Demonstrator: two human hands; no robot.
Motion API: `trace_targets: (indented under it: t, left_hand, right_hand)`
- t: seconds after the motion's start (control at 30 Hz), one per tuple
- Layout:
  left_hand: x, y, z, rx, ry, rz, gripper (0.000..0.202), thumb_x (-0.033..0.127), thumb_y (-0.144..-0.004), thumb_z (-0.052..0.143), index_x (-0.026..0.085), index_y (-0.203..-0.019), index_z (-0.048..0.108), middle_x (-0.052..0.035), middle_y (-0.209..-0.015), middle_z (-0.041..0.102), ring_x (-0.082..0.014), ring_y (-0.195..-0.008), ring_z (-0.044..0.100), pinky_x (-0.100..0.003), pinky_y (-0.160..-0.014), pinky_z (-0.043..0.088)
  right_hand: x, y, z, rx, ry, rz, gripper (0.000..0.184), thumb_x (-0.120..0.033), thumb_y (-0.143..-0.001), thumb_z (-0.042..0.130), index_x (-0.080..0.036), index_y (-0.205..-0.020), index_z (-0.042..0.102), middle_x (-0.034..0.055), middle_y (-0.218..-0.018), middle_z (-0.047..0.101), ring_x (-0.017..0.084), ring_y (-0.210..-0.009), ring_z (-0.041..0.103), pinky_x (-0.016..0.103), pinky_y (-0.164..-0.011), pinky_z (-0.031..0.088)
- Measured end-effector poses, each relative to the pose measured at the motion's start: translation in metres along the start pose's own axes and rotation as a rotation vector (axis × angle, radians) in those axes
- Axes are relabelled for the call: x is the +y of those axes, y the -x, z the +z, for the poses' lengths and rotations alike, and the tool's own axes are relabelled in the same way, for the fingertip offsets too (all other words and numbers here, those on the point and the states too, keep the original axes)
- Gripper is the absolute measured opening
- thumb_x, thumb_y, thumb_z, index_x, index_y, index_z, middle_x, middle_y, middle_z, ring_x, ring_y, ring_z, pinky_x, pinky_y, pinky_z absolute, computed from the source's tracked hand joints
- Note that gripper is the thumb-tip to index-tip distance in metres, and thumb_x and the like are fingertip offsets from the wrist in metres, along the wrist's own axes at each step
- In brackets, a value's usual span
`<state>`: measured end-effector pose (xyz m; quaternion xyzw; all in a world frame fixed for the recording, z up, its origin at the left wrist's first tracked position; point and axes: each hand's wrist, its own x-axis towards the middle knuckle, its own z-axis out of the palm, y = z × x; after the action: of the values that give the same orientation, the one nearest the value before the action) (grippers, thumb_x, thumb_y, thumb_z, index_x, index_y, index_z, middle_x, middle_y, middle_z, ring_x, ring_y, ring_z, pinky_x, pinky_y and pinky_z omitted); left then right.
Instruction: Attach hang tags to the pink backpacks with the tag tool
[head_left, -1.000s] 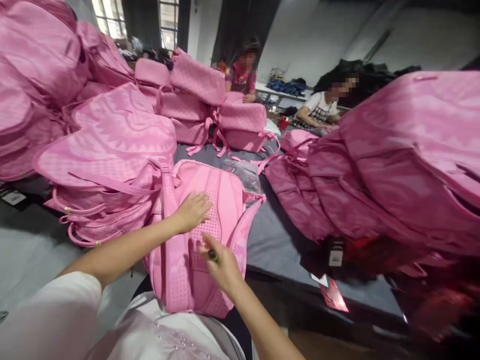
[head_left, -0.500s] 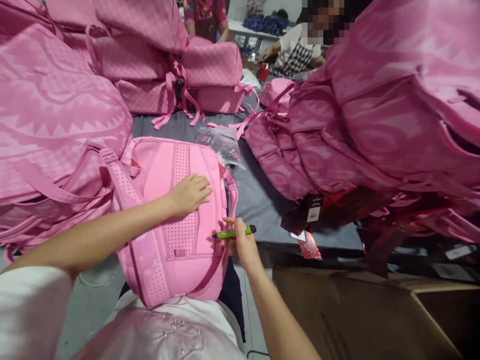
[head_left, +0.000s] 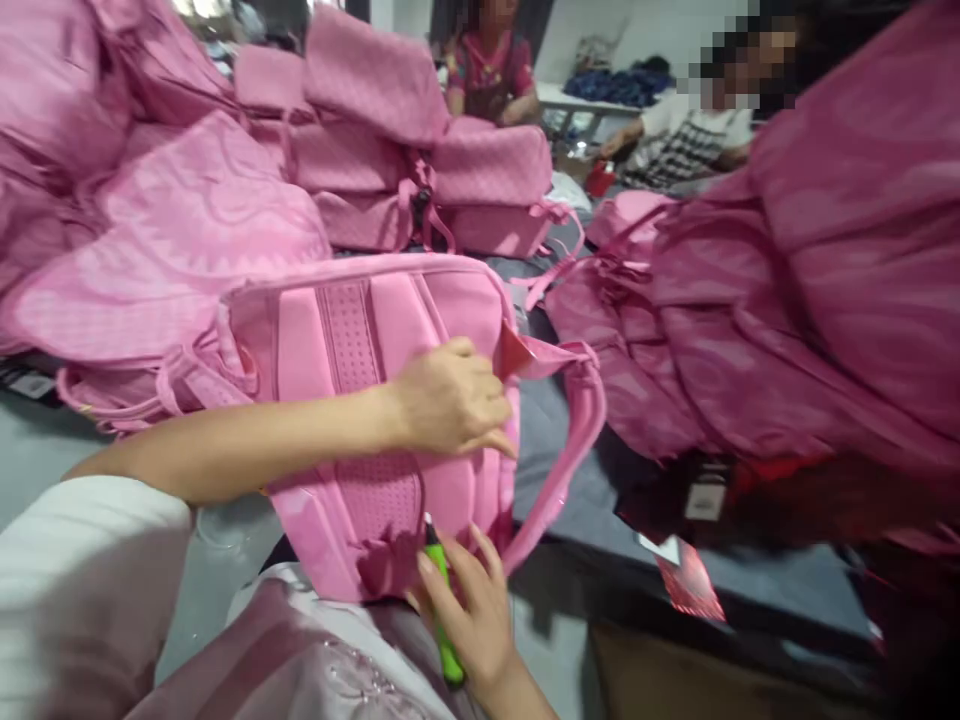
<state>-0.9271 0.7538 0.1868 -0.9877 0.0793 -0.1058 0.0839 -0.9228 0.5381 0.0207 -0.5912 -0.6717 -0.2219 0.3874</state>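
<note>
A light pink backpack (head_left: 360, 340) lies back-side up in front of me, tipped up off the grey table (head_left: 555, 470). My left hand (head_left: 450, 395) grips its right edge near the top of the loose shoulder strap (head_left: 574, 450). My right hand (head_left: 469, 605) is at the backpack's lower edge, fingers partly spread, holding a green pen-like tool (head_left: 444, 610) against the palm.
Heaps of pink backpacks (head_left: 172, 220) rise on the left and darker pink ones (head_left: 787, 300) on the right, with hang tags (head_left: 705, 500) dangling. Two other people (head_left: 491, 60) sit at the far end.
The backpack has been lifted and tilted toward me. My left hand went from lying flat on its back panel to gripping its right edge. My right hand dropped to the lower edge with the green tool.
</note>
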Motion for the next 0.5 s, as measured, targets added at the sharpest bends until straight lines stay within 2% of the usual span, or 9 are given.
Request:
trace_targets:
  t: [0.07,0.17,0.27,0.37,0.5]
  left_hand:
    - [0.017,0.013,-0.007,0.055,0.022,-0.023,0.06,0.065,-0.098,0.038,0.018,-0.092,0.074,-0.0096,-0.081,0.07,-0.0236,-0.081,0.059,-0.042,-0.079,0.037]
    - [0.028,0.022,0.008,-0.008,0.082,-0.05,0.046,0.058,-0.094,0.056,0.016,-0.088,0.075,-0.0096,-0.086,0.071,-0.0245,-0.087,0.06,-0.04,-0.076,0.036]
    - [0.022,0.017,0.031,-0.07,0.106,-0.045,0.033,0.05,-0.085,0.073,0.017,-0.083,0.077,-0.009,-0.09,0.073,-0.026,-0.093,0.061,-0.04,-0.077,0.035]
    - [0.01,0.003,0.048,-0.106,0.11,0.0,0.031,0.05,-0.08,0.078,0.02,-0.083,0.079,-0.008,-0.091,0.074,-0.0252,-0.091,0.061,-0.039,-0.077,0.034]
    - [-0.001,-0.01,0.063,-0.104,0.102,0.013,0.035,0.052,-0.083,0.072,0.019,-0.092,0.081,-0.0122,-0.097,0.074,-0.0277,-0.095,0.06,-0.04,-0.081,0.034]
  right_hand:
    - [0.005,0.012,-0.007,0.04,0.006,0.013,0.042,-0.017,-0.089,0.068,-0.025,-0.129,0.059,0.008,-0.111,0.069,0.021,-0.106,0.069,0.053,-0.1,0.057]
    - [0.017,0.019,0.003,0.189,0.002,0.102,0.06,-0.017,-0.088,0.069,-0.028,-0.144,0.05,0.0106,-0.123,0.063,0.026,-0.115,0.065,0.063,-0.105,0.052]
    - [0.036,0.017,0.031,0.289,0.06,0.239,0.067,-0.018,-0.091,0.066,-0.026,-0.152,0.04,0.014,-0.127,0.061,0.031,-0.127,0.059,0.062,-0.104,0.053]
    - [0.054,0.014,0.055,0.296,0.093,0.329,0.06,-0.023,-0.094,0.064,-0.023,-0.15,0.042,0.0165,-0.127,0.061,0.033,-0.13,0.056,0.059,-0.101,0.054]
    - [0.07,0.019,0.065,0.319,0.092,0.393,0.054,-0.027,-0.096,0.061,-0.019,-0.147,0.046,0.0167,-0.12,0.064,0.032,-0.124,0.059,0.058,-0.098,0.054]
